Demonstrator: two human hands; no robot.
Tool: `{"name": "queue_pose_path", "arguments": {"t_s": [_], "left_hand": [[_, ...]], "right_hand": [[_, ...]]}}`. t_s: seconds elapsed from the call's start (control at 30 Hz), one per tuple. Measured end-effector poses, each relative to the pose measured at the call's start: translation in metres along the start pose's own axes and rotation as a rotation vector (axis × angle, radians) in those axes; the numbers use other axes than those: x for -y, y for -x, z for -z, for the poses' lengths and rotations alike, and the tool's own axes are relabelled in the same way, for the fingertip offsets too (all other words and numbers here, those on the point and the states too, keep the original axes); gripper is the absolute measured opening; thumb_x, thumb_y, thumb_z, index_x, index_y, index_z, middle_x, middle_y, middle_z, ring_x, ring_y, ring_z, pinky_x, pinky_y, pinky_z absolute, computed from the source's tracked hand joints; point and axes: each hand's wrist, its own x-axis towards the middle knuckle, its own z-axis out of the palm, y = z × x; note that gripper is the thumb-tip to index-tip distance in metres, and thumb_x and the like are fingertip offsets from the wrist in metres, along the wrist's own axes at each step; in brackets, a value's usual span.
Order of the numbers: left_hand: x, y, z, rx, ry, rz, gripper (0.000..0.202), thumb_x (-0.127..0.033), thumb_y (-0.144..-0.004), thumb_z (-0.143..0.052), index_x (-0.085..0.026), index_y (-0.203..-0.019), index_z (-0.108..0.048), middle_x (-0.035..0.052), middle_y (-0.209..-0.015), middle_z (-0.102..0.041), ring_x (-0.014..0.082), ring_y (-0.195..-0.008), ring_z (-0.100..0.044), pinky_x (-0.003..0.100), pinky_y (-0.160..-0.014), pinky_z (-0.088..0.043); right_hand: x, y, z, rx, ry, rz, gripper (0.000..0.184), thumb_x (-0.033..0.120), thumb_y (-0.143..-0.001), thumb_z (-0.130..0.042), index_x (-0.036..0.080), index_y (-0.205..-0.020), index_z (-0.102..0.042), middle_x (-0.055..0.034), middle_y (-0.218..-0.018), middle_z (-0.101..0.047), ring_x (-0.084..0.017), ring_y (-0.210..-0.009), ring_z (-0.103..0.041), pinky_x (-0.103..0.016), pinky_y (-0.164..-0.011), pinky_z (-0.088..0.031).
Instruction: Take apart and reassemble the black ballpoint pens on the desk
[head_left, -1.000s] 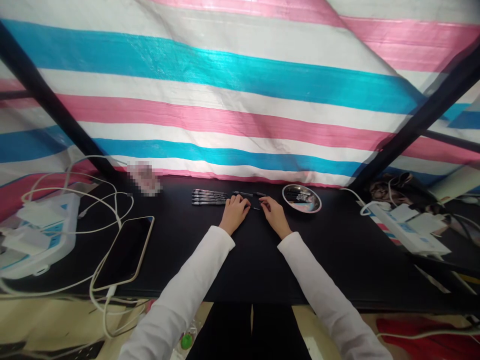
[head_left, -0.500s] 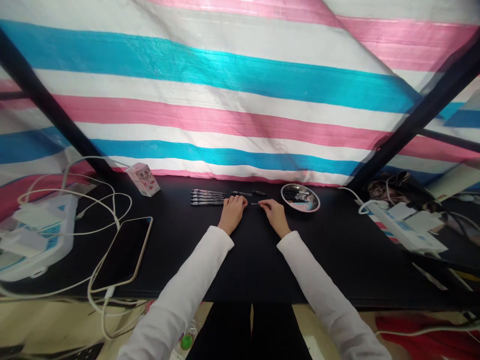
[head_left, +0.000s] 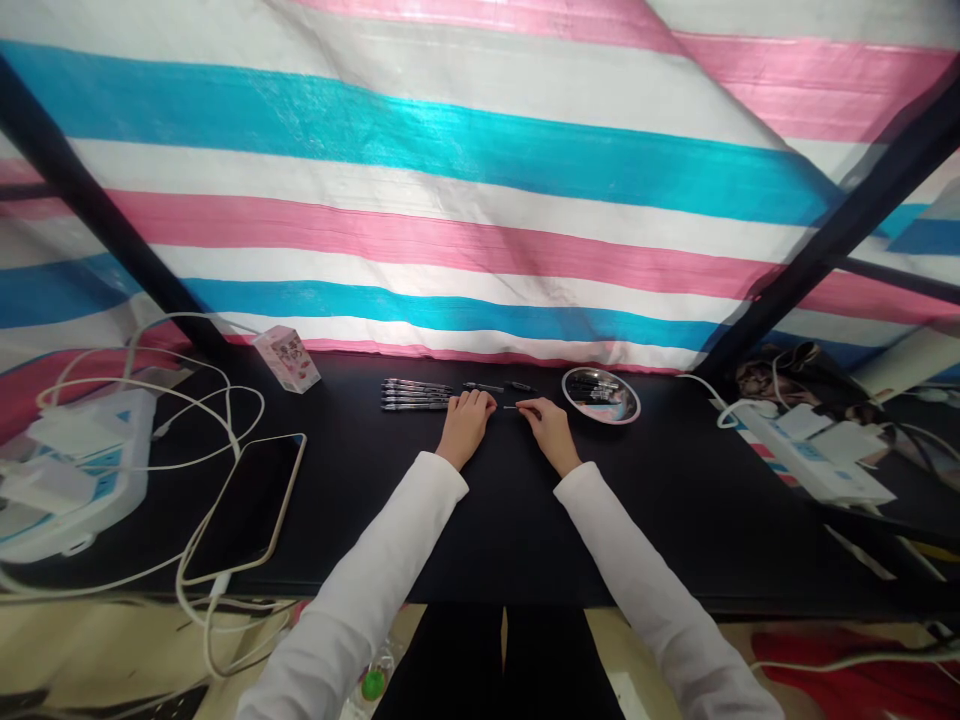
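Over the dark table my right hand (head_left: pixel 551 430) is closed in a pinch on a thin pen refill (head_left: pixel 510 407), whose pale tip points left. Facing it, my left hand (head_left: pixel 465 425) has its fingers pressed together, thumb side toward the refill; whatever it grips is hidden. Several clear pens with dark parts (head_left: pixel 412 394) lie side by side just left of that hand. Behind the hands are a pen barrel (head_left: pixel 482 387) and a black pen cap (head_left: pixel 520 386). A round metal dish (head_left: pixel 636 408) to the right holds small dark pen parts.
A small patterned box (head_left: pixel 286 360) stands at the back left. Nearer, a phone (head_left: pixel 247 508) lies plugged into a white cable beside a power strip in a clear case (head_left: pixel 127 480). Another power strip (head_left: pixel 821 455) is at the right. A striped sheet (head_left: pixel 450 230) hangs behind.
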Motion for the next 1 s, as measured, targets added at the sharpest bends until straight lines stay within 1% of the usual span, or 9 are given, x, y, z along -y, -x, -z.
{"name": "queue_pose_path", "arguments": {"t_s": [0.17,0.33,0.53,0.6,0.67,0.77,0.83,0.9,1.0], "left_hand": [[0.0,0.0,0.0,0.019,0.03,-0.032,0.019,-0.026,-0.094,-0.036,-0.02,-0.094,-0.054,0.0046,-0.094,-0.059,0.0186,-0.089,-0.051,0.034,-0.079,-0.03],[0.002,0.0,-0.001,0.03,0.126,-0.1,0.015,-0.025,-0.094,-0.039,-0.02,-0.095,-0.053,0.0016,-0.095,-0.06,0.0151,-0.088,-0.053,0.03,-0.079,-0.032],[0.001,-0.002,0.003,0.093,0.243,-0.137,0.018,-0.023,-0.094,-0.037,-0.02,-0.099,-0.053,0.0021,-0.1,-0.06,0.0136,-0.094,-0.055,0.027,-0.083,-0.037],[0.002,-0.002,0.002,0.057,0.256,-0.114,0.025,-0.018,-0.094,-0.032,-0.02,-0.108,-0.052,0.0035,-0.107,-0.06,0.0138,-0.099,-0.055,0.028,-0.087,-0.038],[0.004,-0.002,-0.002,-0.01,0.224,-0.068,0.036,-0.01,-0.091,-0.029,-0.019,-0.122,-0.046,0.0061,-0.119,-0.057,0.0148,-0.109,-0.052,0.029,-0.093,-0.036],[0.01,-0.004,-0.011,-0.066,0.116,-0.009,0.051,-0.004,-0.085,-0.031,-0.017,-0.134,-0.035,0.0088,-0.132,-0.048,0.0186,-0.126,-0.039,0.035,-0.103,-0.028],[0.013,-0.005,-0.016,-0.06,0.068,0.017,0.052,-0.007,-0.085,-0.034,-0.018,-0.135,-0.035,0.0082,-0.134,-0.047,0.0208,-0.132,-0.032,0.039,-0.107,-0.022],[0.015,-0.006,-0.018,-0.047,0.056,0.031,0.046,-0.012,-0.088,-0.035,-0.02,-0.133,-0.039,0.0071,-0.132,-0.049,0.0214,-0.133,-0.03,0.042,-0.108,-0.018],[0.015,-0.007,-0.014,-0.024,0.065,0.008,0.033,-0.019,-0.091,-0.037,-0.024,-0.12,-0.051,0.0058,-0.119,-0.057,0.0209,-0.126,-0.039,0.041,-0.106,-0.019]], "right_hand": [[0.004,0.0,-0.001,0.027,-0.001,0.022,0.017,0.02,-0.082,-0.052,0.021,-0.085,-0.068,-0.0057,-0.084,-0.068,-0.02,-0.083,-0.062,-0.035,-0.078,-0.048],[0.008,0.0,0.001,0.099,-0.052,0.049,0.016,0.022,-0.083,-0.053,0.021,-0.088,-0.068,-0.0047,-0.083,-0.066,-0.018,-0.081,-0.061,-0.032,-0.075,-0.048],[0.008,0.0,0.005,0.164,-0.04,0.087,0.017,0.024,-0.084,-0.053,0.022,-0.092,-0.068,-0.0034,-0.081,-0.065,-0.017,-0.078,-0.06,-0.03,-0.073,-0.047],[0.005,-0.001,0.009,0.135,-0.007,0.091,0.017,0.022,-0.084,-0.051,0.022,-0.091,-0.067,-0.0044,-0.084,-0.065,-0.018,-0.081,-0.059,-0.032,-0.076,-0.046],[0.001,-0.003,0.013,0.07,0.045,0.081,0.018,0.021,-0.085,-0.049,0.021,-0.091,-0.066,-0.0058,-0.085,-0.064,-0.02,-0.084,-0.058,-0.034,-0.079,-0.045],[-0.005,-0.005,0.021,-0.05,0.127,0.045,0.02,0.019,-0.086,-0.045,0.02,-0.091,-0.064,-0.0079,-0.085,-0.063,-0.022,-0.085,-0.056,-0.037,-0.08,-0.044],[-0.007,-0.006,0.025,-0.106,0.151,0.026,0.021,0.019,-0.086,-0.043,0.019,-0.092,-0.063,-0.0091,-0.086,-0.062,-0.023,-0.087,-0.055,-0.038,-0.081,-0.043],[-0.007,-0.007,0.027,-0.127,0.157,0.021,0.021,0.018,-0.086,-0.042,0.018,-0.093,-0.062,-0.0097,-0.088,-0.062,-0.024,-0.088,-0.055,-0.038,-0.081,-0.043],[-0.005,-0.006,0.027,-0.11,0.165,0.026,0.021,0.018,-0.085,-0.041,0.018,-0.092,-0.061,-0.0095,-0.087,-0.061,-0.024,-0.087,-0.054,-0.038,-0.08,-0.042]]}}
